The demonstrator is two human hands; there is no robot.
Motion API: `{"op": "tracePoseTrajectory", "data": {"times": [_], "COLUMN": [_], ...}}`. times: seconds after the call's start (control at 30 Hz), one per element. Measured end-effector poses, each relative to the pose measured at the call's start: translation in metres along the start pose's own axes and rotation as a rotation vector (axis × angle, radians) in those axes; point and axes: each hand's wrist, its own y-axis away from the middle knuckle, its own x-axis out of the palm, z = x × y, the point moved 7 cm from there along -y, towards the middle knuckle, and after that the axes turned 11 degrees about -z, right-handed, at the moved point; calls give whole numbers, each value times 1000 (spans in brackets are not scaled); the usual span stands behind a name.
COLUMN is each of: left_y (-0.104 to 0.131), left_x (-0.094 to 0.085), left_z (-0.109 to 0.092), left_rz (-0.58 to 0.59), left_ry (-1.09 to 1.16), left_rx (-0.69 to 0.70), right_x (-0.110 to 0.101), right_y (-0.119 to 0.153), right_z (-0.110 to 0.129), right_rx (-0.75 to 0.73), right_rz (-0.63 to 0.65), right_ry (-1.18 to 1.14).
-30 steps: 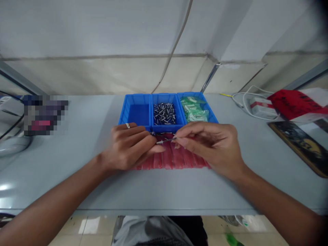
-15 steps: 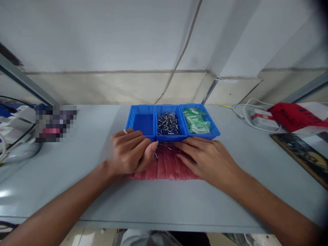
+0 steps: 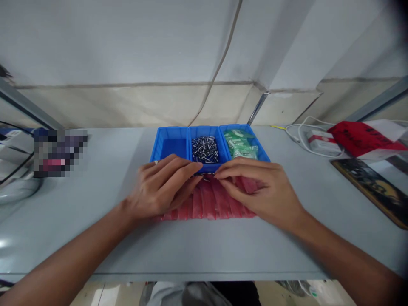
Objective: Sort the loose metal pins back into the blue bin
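Observation:
My left hand (image 3: 164, 185) is curled over the left part of a red pleated plastic sheet (image 3: 208, 208), its thumb and index finger bent toward each other. What lies inside its fingers is hidden. Across from it, my right hand (image 3: 258, 187) pinches with thumb and fingertips at the end of a small metal pin (image 3: 208, 174). More pins show between both hands, at the upper edge of the red sheet. Just behind stands a blue bin (image 3: 223, 167) filled with loose metal pins (image 3: 204, 149).
Left of the pin bin is a blue bin (image 3: 174, 146) with its bare bottom showing. To its right, another bin holds green-and-white plastic packets (image 3: 240, 144). A phone (image 3: 371, 189), a small box (image 3: 323, 142), a white cable and a red packet (image 3: 357, 138) lie at right. A mouse (image 3: 21, 190) sits at left.
My left hand has loosened from a fist, its fingers stretching toward the right. My right hand has lifted from lying flat into a pinch. The view has shifted slightly.

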Motion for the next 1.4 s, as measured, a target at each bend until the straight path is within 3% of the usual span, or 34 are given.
{"op": "tracePoseTrajectory", "data": {"times": [0.13, 0.27, 0.47, 0.67, 0.97, 1.4], "left_y": [4, 2, 1, -1, -2, 1], "left_x": [4, 1, 0, -6, -5, -2], "left_z": [-5, -4, -8, -1, -6, -4], "left_rz": [29, -21, 16, -74, -27, -31], "left_ry": [58, 102, 76, -38, 5, -8], "left_rx": [46, 6, 130, 33, 64, 40], "right_x": [-1, 2, 2, -3, -11, -9], "right_y": [0, 3, 4, 6, 5, 5], "right_z": [1, -2, -6, -8, -3, 0], "right_rx": [110, 177, 217, 251, 253, 205], "right_rz": [48, 60, 38, -81, -233, -204], "right_ry": [-265, -357, -338, -300, -250, -274]}}
